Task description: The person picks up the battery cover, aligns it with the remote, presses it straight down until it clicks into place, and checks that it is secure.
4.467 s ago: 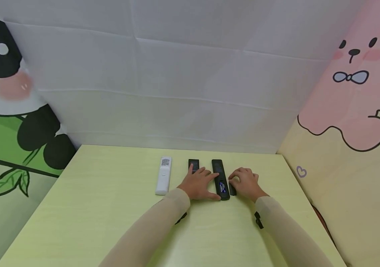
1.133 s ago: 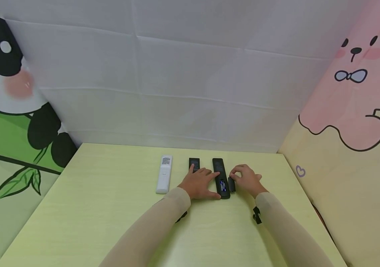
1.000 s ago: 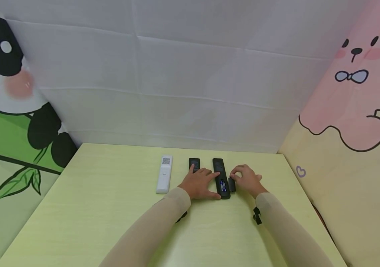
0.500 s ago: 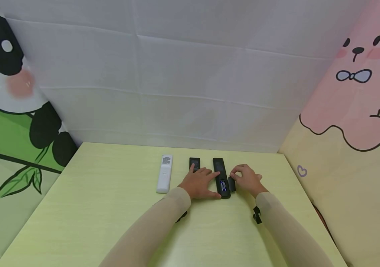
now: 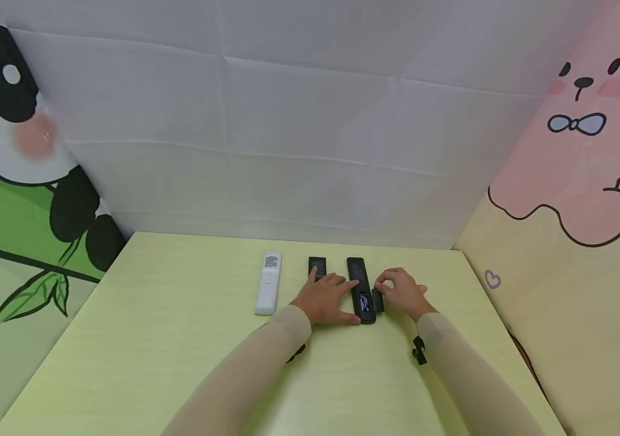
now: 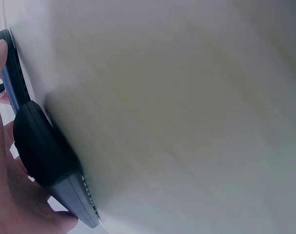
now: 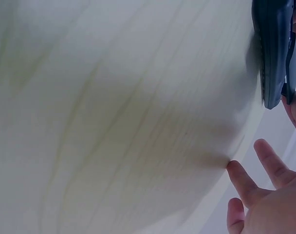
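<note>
My left hand (image 5: 323,300) lies spread over a short black remote control (image 5: 318,265), covering most of it. Its thumb touches the lower end of a longer black remote control (image 5: 360,280), and its forefinger reaches that remote's left edge. This remote lies back up, with batteries (image 5: 364,303) showing in its uncovered compartment. My right hand (image 5: 404,293) pinches the upper end of a small black battery cover (image 5: 378,300) beside the remote's right edge. In the right wrist view, a fingertip meets the dark cover (image 7: 291,73) at the side of the remote (image 7: 273,53).
A white remote control (image 5: 268,283) lies back up to the left. All of them are on a pale wooden table (image 5: 179,363). A white cloth wall (image 5: 288,139) rises behind the table, with printed walls on both sides.
Compared with several seconds ago, the right hand and battery cover sit slightly farther up along the remote, and more of the cover shows. Over the last second, nothing has visibly moved.
</note>
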The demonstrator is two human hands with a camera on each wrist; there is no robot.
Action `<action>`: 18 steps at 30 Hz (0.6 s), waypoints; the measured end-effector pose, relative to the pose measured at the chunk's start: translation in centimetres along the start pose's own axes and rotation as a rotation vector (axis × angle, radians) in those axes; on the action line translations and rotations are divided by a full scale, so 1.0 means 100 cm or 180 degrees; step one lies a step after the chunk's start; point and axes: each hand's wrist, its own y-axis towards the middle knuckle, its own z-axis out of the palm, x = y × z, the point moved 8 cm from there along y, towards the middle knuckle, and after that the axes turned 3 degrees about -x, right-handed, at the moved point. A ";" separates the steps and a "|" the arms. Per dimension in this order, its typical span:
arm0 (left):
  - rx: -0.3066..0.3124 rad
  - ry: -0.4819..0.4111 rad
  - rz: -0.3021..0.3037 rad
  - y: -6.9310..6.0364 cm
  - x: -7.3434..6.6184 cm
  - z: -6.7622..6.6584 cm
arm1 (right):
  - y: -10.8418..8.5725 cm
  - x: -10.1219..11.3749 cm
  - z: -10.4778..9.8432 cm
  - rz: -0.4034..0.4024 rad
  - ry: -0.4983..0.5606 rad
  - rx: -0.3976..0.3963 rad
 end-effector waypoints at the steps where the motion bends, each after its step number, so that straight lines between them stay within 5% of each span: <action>1: 0.0002 0.0003 -0.0001 0.000 0.000 0.000 | 0.000 0.000 0.000 0.0007 -0.0002 0.0005; 18: 0.0003 -0.0008 -0.0011 0.001 -0.003 -0.001 | 0.001 -0.004 0.001 0.0058 0.0023 0.0015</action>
